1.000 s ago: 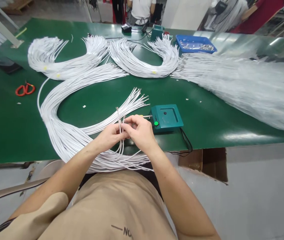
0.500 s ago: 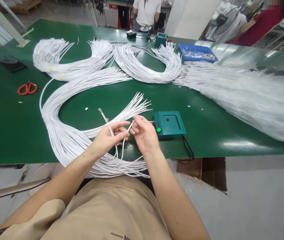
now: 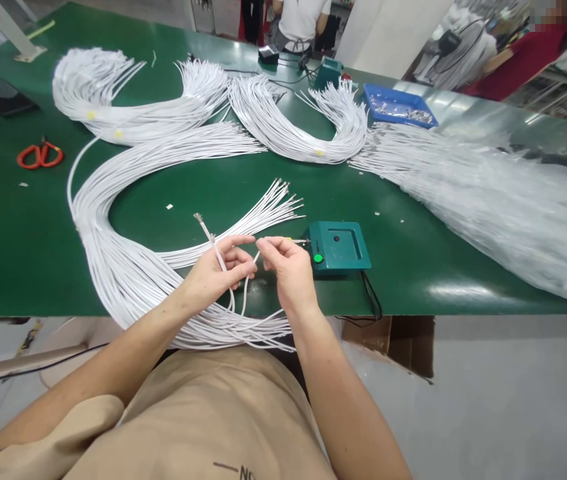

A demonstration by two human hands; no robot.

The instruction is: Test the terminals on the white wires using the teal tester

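Note:
A white cable runs through my left hand, its frayed end sticking up past the fingers. Thumb and fingers of that hand also pinch a cable close to its other visible end. My right hand pinches the tip of this end; the fingers partly hide it. Below and left of my hands curves a large bundle of white cables, its ends fanned out beyond my fingers. Just right of my right hand stands a small green machine with a lit green button and a thin metal shaft.
More cable bundles lie across the green table. Red-handled scissors are at left, a blue tray of small parts at the back. Cables in clear plastic cover the right side. Two people are beyond the table.
My right hand has turned slightly, its fingers now pinching the cable tip nearer my left index finger. The left hand keeps its hold. The view has shifted a little.

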